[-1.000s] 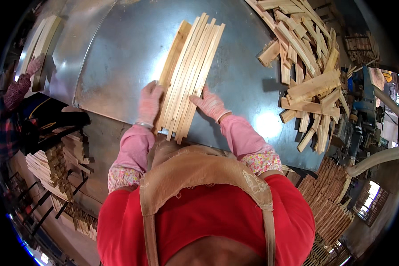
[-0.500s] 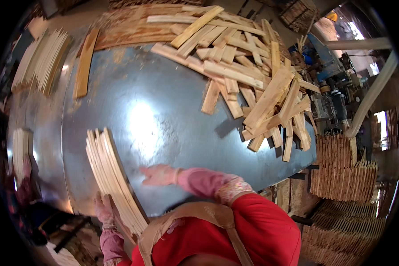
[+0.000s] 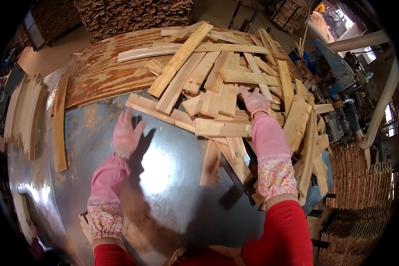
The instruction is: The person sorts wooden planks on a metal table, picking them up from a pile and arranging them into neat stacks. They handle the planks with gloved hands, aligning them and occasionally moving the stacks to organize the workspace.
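Observation:
A loose pile of flat pale wood slats (image 3: 228, 84) covers the far and right part of a shiny metal table (image 3: 164, 177). My right hand (image 3: 255, 101), in a pink glove, rests on top of the pile with its fingers on the slats; whether it grips one I cannot tell. My left hand (image 3: 126, 133), also gloved, hovers flat over the bare metal with fingers spread, holding nothing, just short of a long slat (image 3: 159, 113) at the pile's near edge.
A single slat (image 3: 60, 128) lies along the table's left side, beside a neat row of slats (image 3: 24, 113) at the far left. Stacked slats (image 3: 363, 186) stand at the right below a machine with a pale hose (image 3: 381, 111). A rusty sheet (image 3: 102, 71) backs the table.
The bundle of slats held at the lower left is gone from my hands. Both hands have reached forward, the right onto the pile, the left over the bare metal.

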{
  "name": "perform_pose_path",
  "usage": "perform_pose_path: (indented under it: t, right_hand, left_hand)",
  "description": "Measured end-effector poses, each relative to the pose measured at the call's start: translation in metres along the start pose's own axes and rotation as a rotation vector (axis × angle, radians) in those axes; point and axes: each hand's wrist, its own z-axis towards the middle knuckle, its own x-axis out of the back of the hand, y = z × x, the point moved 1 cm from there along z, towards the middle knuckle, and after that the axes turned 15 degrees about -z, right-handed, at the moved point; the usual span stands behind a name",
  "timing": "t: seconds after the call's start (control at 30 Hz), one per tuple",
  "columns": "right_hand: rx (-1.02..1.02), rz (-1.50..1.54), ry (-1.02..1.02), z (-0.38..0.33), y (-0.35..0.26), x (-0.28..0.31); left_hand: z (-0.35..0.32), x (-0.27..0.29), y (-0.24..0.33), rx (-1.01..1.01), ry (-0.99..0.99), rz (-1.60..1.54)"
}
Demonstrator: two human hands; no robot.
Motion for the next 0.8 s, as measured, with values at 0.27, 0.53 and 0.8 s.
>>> perform_pose_path:
  t: [0.27, 0.53, 0.8]
  right_hand:
    - [0.302, 0.121, -0.155, 0.106, -0.030, -0.011]
    - [0.243, 0.889, -0.284, 0.114, -0.034, -0.059]
    - [0.393, 1.244, -0.313, 0.007, -0.015, -0.083]
  left_hand:
    - [0.198, -0.111, 0.015, -0.194, 0.000, 0.224]
    - [0.240, -0.143, 0.048, -0.133, -0.223, 0.230]
    - [0.131, -0.124, 0.058, -0.111, -0.358, 0.212]
